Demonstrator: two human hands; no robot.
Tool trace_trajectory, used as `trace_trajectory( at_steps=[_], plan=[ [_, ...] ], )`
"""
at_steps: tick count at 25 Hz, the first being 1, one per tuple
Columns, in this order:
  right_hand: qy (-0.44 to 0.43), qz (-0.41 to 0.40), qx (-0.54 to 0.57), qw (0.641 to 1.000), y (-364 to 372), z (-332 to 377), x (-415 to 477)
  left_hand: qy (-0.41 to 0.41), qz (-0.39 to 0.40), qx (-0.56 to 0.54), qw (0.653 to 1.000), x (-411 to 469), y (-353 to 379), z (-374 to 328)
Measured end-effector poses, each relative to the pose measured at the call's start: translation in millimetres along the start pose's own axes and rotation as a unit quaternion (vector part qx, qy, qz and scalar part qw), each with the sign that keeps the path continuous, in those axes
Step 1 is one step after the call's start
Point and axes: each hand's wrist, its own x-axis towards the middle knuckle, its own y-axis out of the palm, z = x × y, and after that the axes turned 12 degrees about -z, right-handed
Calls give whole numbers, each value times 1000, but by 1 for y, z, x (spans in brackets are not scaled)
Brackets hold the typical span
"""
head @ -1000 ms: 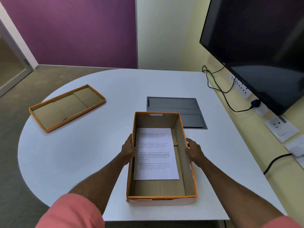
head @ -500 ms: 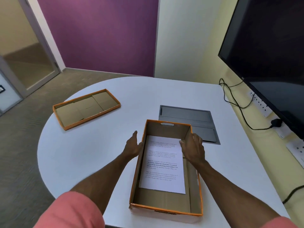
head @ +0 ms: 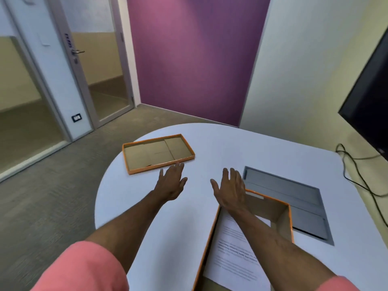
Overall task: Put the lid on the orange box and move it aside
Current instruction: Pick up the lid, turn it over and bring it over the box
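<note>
Pink sleeves frame both bare forearms as they stretch forward over the white surface. The left hand is spread flat with loose fingers, grasping nothing, its fingertips just short of the near rim of the lid. The right hand is likewise splayed and empty, hanging above the far left corner of the orange box, its forearm crossing over the box's open top. Inside the box lies a printed sheet of paper, partly covered by that forearm. The lid rests upside down, cardboard inside facing up, at the left far part of the surface, well apart from the box. Just beyond the box on the right, a grey panel sits flush in the surface.
</note>
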Motion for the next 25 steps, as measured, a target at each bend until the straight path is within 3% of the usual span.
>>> trace_trajectory(
  at_steps=[11, 19, 25],
  plan=[
    [-38, 21, 4, 999, 102, 140, 77, -19, 0, 41, 999, 96, -26, 142],
    [19, 60, -26, 998, 208, 217, 142, -4, 57, 53, 997, 207, -2, 258],
    [105, 89, -42, 990, 278, 232, 177, 3, 103, 57, 993, 278, 37, 318]
  ],
)
